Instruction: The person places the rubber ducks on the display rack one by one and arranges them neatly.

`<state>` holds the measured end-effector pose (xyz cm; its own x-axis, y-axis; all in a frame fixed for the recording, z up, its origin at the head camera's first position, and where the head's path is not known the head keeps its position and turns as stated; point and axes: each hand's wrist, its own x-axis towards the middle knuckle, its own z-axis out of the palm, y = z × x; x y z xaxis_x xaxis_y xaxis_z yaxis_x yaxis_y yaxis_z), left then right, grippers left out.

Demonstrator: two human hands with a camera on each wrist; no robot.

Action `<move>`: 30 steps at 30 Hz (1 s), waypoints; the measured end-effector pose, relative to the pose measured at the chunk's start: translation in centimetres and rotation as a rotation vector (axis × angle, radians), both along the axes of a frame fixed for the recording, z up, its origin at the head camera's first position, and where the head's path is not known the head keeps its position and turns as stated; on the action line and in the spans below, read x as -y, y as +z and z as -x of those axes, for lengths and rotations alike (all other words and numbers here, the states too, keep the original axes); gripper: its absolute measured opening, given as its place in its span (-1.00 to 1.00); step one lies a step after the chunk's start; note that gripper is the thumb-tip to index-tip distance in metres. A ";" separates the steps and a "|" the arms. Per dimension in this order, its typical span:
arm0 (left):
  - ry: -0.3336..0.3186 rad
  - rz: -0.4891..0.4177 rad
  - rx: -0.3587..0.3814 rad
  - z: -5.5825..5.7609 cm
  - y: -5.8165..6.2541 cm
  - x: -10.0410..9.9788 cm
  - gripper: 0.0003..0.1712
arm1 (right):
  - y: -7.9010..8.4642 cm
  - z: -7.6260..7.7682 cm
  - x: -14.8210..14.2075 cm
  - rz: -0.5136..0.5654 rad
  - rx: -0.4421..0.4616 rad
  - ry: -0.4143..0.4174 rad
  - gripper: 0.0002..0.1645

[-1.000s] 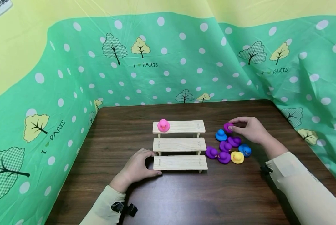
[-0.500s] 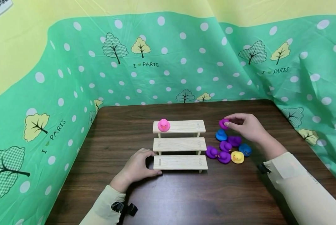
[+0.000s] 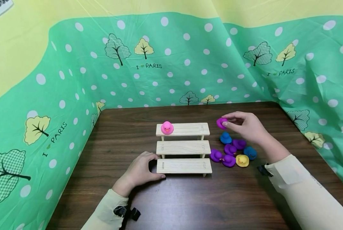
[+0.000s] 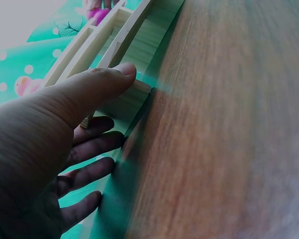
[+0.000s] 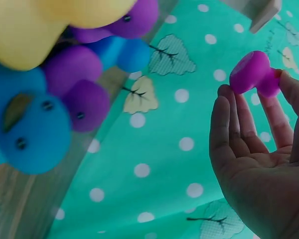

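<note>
A wooden three-step stand (image 3: pixel 184 147) has a pink rubber duck (image 3: pixel 167 128) at the left of its top step. My left hand (image 3: pixel 140 171) rests at the stand's left end, thumb by the lowest step's front corner and forefinger behind that step. In the left wrist view its fingers look loosely extended. My right hand (image 3: pixel 250 127) pinches a purple rubber duck (image 5: pixel 254 72) between thumb and fingertips, raised right of the top step. Below it lie several purple ducks (image 3: pixel 228 161), a blue duck (image 3: pixel 225 138), another blue duck (image 3: pixel 250 153) and a yellow duck (image 3: pixel 242 161).
The dark wooden table (image 3: pixel 188 204) carries everything. A green and yellow cloth (image 3: pixel 148 80) with dots and trees rises behind the table and along both sides. The loose ducks lie close against the stand's right end.
My right hand has lifted the purple duck off the group and carried it left and away from me, towards the top step. My left hand and the stand have stayed put.
</note>
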<state>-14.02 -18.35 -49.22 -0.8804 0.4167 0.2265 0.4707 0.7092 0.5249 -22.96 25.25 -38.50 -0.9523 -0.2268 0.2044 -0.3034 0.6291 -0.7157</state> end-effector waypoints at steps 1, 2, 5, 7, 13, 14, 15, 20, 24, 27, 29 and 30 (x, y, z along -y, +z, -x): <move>-0.002 -0.001 0.000 0.0 0.0 0.0 -0.36 | 0.2 0.0 0.3 0.013 -0.001 0.002 -0.64; -0.005 -0.001 0.000 0.1 0.0 0.0 -0.36 | 0.4 0.0 0.6 0.026 -0.002 0.004 -0.64; -0.008 -0.001 -0.001 0.1 -0.1 0.0 -0.36 | 0.9 -0.2 1.4 0.053 0.002 0.024 -0.65; -0.007 0.001 -0.003 0.1 -0.1 0.0 -0.36 | 1.2 -0.3 1.8 0.064 0.008 0.036 -0.64; -0.010 0.000 -0.013 0.1 -0.1 0.0 -0.37 | 1.7 -0.3 3.1 0.086 0.011 0.060 -0.63; -0.010 -0.001 -0.012 0.1 0.0 0.0 -0.36 | 1.7 -0.3 3.3 0.088 0.007 0.064 -0.64; -0.010 -0.002 -0.011 0.1 0.0 0.0 -0.36 | 1.7 -0.2 3.4 0.089 0.005 0.068 -0.65; -0.004 0.003 -0.010 0.0 0.0 0.0 -0.36 | 1.8 -0.1 4.2 0.072 -0.017 0.090 -0.70; -0.005 0.008 -0.015 0.1 0.0 0.0 -0.36 | 1.9 -0.1 4.8 0.070 -0.030 0.111 -0.73; -0.004 0.008 -0.014 0.1 0.0 0.0 -0.36 | 1.9 0.0 5.4 0.078 -0.035 0.130 -0.73; -0.003 0.007 -0.013 0.1 0.0 0.0 -0.36 | 2.0 0.0 5.8 0.080 -0.040 0.147 -0.73; -0.002 0.007 -0.012 0.1 0.0 0.0 -0.36 | 2.0 0.0 6.0 0.081 -0.042 0.153 -0.72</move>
